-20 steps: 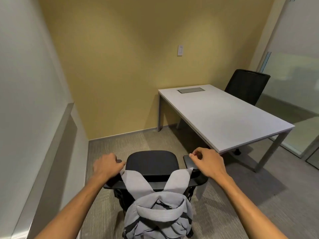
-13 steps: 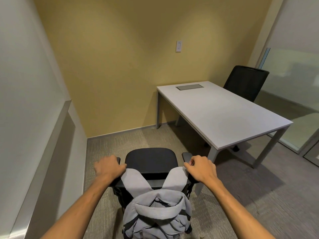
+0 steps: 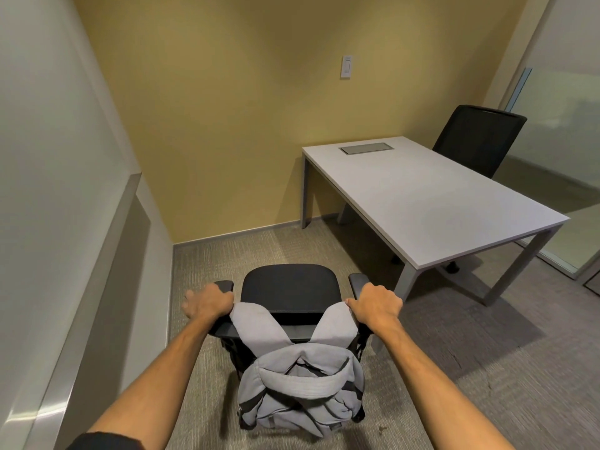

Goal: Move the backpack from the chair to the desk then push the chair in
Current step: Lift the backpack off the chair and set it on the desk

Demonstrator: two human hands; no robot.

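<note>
place: small office room | evidence: white desk (image 3: 431,203), mesh office chair (image 3: 477,141), glass partition (image 3: 565,125), carpet (image 3: 470,368)

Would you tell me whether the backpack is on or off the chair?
On: the backpack hangs behind the chair backrest, its straps looped over the top.

Your left hand (image 3: 207,303) curled over the chair (image 3: 289,287) back's left end; right hand (image 3: 376,302) gripping its right end, both forearms outstretched
</note>
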